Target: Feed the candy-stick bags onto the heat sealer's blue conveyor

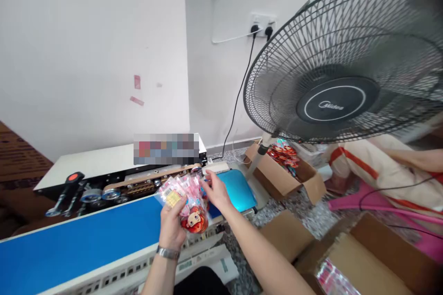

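Note:
A fanned bunch of clear plastic packets point(194, 216) with pink and red cartoon prints is gripped in my left hand point(173, 226), thumb on top, over the near edge of a blue conveyor belt point(104, 226). My right hand point(216, 189) is at the right side of the bunch, fingers bent against the packets' edge; whether it pinches one is not clear. Behind the packets stands the sealing machine point(155, 179) with rollers and a brown band. A shiny blue flat object point(237, 189) lies just right of my right hand.
A large fan point(332, 101) looms at upper right. Below it, a cardboard box point(270, 170) holds red packets. Another open box point(367, 258) with pink packets is at lower right. A person's leg point(374, 170) shows beside a pink stool point(374, 198).

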A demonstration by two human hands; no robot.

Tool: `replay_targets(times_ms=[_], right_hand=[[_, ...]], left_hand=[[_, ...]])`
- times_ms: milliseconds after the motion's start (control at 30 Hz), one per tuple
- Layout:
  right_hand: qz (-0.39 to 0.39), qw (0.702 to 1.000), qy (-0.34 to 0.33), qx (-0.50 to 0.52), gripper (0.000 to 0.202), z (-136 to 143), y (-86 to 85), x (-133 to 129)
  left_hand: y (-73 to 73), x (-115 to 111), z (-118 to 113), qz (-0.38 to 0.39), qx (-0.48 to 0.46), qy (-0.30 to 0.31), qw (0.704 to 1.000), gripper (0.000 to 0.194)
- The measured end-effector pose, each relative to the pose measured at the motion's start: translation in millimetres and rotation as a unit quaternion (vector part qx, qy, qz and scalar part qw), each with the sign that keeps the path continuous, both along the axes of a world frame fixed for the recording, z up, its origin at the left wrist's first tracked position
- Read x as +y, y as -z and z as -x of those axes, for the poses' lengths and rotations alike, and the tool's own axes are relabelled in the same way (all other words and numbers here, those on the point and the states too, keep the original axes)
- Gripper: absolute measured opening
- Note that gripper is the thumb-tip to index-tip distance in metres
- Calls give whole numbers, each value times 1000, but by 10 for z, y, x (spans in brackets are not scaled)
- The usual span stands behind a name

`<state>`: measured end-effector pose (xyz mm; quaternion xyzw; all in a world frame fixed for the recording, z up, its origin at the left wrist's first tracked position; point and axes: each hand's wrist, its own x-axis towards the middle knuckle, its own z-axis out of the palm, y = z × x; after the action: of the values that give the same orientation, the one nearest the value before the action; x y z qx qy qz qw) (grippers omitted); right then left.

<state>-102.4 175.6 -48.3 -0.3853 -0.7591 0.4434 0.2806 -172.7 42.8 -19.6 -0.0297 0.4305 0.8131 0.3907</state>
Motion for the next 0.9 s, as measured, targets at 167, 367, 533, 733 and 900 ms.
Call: replay_targets(times_ms=[167,367,533,733,900], right_hand=[[86,981,-127,117,31,-168,-219,-261],[54,987,-20,152,30,-265,-160,-144],[-16,996,85,38,31,-293,53,258],[-94,987,60,-114,21,-64,69,299],[-84,996,-7,-12,27,-31,-120,47]], left_hand=[[-9,26,-53,-16,16,20,1000,40],[31,25,-69,-4,21,13,1000,38],[58,-2,-17,19,7,8,1000,34],[54,15,-32,32,56,29,997,37],[34,13,-66,-13,75,50,996,42]])
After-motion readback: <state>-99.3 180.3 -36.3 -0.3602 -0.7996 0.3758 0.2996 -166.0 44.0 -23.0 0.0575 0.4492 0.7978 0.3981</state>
